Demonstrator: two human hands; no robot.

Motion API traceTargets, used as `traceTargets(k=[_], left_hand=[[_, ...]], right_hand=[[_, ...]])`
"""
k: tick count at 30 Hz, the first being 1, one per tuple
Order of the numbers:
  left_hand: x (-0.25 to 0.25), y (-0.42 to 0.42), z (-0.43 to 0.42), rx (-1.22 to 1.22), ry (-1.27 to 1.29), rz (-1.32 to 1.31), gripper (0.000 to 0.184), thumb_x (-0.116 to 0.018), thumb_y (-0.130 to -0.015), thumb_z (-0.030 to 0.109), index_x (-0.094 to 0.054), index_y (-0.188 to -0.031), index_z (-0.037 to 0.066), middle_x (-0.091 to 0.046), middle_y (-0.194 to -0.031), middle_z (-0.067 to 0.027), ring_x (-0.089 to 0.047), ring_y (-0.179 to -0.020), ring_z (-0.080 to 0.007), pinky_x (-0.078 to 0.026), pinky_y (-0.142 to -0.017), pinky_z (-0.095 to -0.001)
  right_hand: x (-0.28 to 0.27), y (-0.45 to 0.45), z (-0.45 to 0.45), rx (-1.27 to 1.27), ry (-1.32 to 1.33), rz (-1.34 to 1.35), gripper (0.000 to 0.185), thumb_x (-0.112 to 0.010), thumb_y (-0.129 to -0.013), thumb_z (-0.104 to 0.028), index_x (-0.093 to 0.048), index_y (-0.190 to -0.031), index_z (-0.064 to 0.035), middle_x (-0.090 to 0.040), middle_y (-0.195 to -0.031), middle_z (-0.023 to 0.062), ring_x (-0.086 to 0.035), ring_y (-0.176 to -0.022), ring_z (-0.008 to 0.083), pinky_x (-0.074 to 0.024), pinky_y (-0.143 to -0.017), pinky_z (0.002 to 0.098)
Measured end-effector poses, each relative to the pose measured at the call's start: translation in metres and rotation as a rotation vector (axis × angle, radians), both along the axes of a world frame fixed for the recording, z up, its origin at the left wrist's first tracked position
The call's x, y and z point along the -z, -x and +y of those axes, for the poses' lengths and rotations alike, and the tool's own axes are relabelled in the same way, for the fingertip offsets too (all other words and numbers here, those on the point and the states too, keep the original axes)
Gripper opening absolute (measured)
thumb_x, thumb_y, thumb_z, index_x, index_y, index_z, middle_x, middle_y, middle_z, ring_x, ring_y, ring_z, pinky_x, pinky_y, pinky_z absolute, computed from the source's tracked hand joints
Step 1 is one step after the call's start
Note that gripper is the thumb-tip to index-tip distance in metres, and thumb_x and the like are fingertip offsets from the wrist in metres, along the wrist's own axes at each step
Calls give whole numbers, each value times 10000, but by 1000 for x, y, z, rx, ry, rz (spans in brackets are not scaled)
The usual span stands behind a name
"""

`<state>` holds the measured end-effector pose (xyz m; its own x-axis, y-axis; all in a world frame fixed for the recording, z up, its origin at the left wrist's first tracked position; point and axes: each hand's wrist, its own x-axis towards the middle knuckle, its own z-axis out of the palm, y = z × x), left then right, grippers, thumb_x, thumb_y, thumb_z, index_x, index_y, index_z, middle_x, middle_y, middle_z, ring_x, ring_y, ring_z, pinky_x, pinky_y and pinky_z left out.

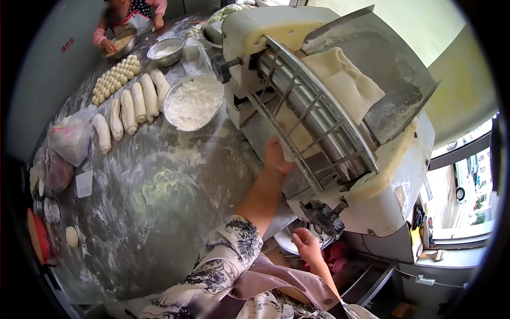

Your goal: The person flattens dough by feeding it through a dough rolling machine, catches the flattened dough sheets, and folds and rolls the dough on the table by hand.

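Observation:
A dough sheeter (329, 122) with a steel roller (313, 111) behind a bar guard (305, 114) stands to my right. One folded slab of dough (342, 80) lies on its upper feed plate, going down to the roller. Below the guard, more of the dough sheet (297, 135) shows through the bars. My left hand (277, 157) reaches in under the guard beside this lower sheet; its fingers are mostly hidden, so contact is unclear. Lower down, my right hand (308, 245) hangs near the machine's black knob (325, 217), fingers curled, nothing visible in them.
On the floury table (175, 212) are a flour bowl (194, 103), several dough rolls (127, 111), rows of small dough balls (116, 80), a plastic bag (73, 135) and a white scraper (84, 184). Another person (127, 21) works over a bowl at the far end.

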<state>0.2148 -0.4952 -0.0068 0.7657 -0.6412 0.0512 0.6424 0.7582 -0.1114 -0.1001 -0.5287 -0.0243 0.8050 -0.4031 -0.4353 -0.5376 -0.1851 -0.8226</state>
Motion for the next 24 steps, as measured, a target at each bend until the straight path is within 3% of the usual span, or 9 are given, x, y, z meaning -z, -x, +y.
traceTargets(k=[1,5,10,14,18,24], left_hand=[[1,6,7,33,148,41,456,-473,-955,350,-489,-1308,63,-569,-1261,-156,-563,-1125,-370,-454,-955,-548],[-3,12,40,29,105,1,495,-467,-975,373,-466,-1335,32,-553,-1298,-150,-545,-1167,-348,-434,-996,-525],[24,13,57,6,9,58,523,-469,-967,386,-450,-1333,14,-535,-1315,-161,-517,-1197,-363,-397,-1026,-529],[30,21,77,2,-13,85,499,-490,-965,358,-460,-1336,26,-551,-1303,-153,-536,-1183,-340,-427,-1010,-500],[53,25,97,-26,-48,113,501,-501,-957,360,-463,-1331,29,-553,-1298,-150,-532,-1186,-333,-426,-1009,-494],[59,31,140,-28,-114,159,511,-507,-952,362,-452,-1340,34,-546,-1303,-147,-531,-1187,-324,-431,-1005,-481]], right_hand=[[1,-2,8,-11,30,39,212,-627,-922,-130,-591,-1057,29,-642,-834,41,-609,-742,105,-488,-678,252],[4,-10,31,-62,-131,39,295,-643,-902,-189,-607,-1102,25,-685,-903,108,-631,-835,124,-509,-760,274],[-9,-54,46,-158,-72,-82,290,-626,-911,-190,-607,-1084,43,-684,-894,109,-624,-798,117,-510,-726,270],[-20,-100,42,-97,-212,-154,254,-614,-919,-185,-609,-1075,15,-650,-847,57,-592,-771,107,-490,-730,254],[-26,-142,48,202,-500,-141,378,-549,-962,-324,-553,-1192,-24,-632,-1054,83,-615,-886,171,-495,-767,306],[-6,-192,46,357,-872,-247,465,-473,-969,-464,-526,-1237,-88,-603,-1134,48,-595,-978,187,-470,-861,340]])
